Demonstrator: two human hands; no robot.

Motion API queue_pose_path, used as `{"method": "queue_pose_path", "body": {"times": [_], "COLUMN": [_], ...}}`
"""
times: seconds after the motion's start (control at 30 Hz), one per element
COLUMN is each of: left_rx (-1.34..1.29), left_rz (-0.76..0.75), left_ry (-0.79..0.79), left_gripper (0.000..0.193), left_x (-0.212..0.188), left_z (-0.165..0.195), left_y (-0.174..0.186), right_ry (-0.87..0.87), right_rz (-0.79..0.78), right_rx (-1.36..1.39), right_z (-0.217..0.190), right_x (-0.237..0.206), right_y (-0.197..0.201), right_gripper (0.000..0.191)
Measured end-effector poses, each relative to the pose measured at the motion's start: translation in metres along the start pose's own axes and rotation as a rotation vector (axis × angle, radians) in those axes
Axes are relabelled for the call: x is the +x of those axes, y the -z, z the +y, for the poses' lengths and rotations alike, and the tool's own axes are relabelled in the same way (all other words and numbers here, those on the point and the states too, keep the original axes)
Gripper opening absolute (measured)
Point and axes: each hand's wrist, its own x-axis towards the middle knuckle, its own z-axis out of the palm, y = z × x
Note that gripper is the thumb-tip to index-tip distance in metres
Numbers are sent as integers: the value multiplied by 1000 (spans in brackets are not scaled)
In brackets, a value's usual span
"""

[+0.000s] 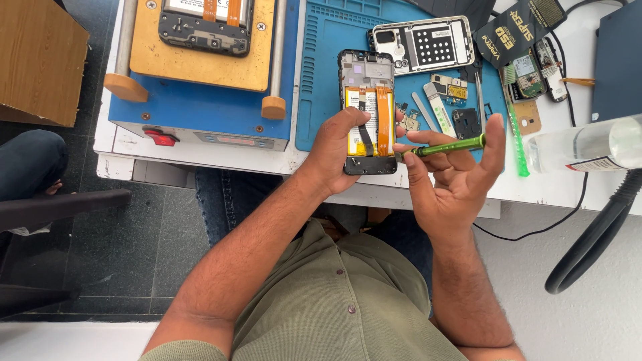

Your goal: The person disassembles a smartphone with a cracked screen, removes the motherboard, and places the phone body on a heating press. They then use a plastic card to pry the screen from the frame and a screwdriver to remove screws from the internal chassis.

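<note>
A blue work mat (321, 80) is spread on the white counter (568, 180). A phone back cover (424, 43), small circuit boards (449, 87) and a white pry tool (438, 110) are laid on the mat. To its left, a blue machine (200, 120) with a red switch (160, 138) is seen, with another opened phone (206, 23) clamped on its tan plate. A clear bottle (585, 146) is laid on its side at the right edge, near a black hose (592, 241). A wooden box (40, 60) is seen at far left.

An opened phone (367, 113) with 2 orange ribbon cables is gripped upright by the left hand (341, 150) above a blue mat (326, 60), while a green screwdriver (449, 146) is pinched in the right hand (455, 177), its tip touching the phone's lower edge.
</note>
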Motion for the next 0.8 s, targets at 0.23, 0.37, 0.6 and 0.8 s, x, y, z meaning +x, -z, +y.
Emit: {"method": "queue_pose_path", "body": {"times": [0.23,0.37,0.6,0.8], "left_rx": [9,3,56,64], "left_rz": [0,5,50,50], "left_ry": [5,2,1,-2], "left_gripper": [49,51,55,54], "left_x": [1,1,1,0], "left_z": [-1,-2,-2,0], "left_y": [0,3,1,-3], "right_ry": [-4,2,91,134], "right_rz": [5,-8,54,167], "right_rx": [-6,-10,-96,-228], "right_z": [-1,-1,1,9], "right_x": [0,2,7,7], "right_y": [0,1,2,0], "right_gripper": [88,85,71,70]}}
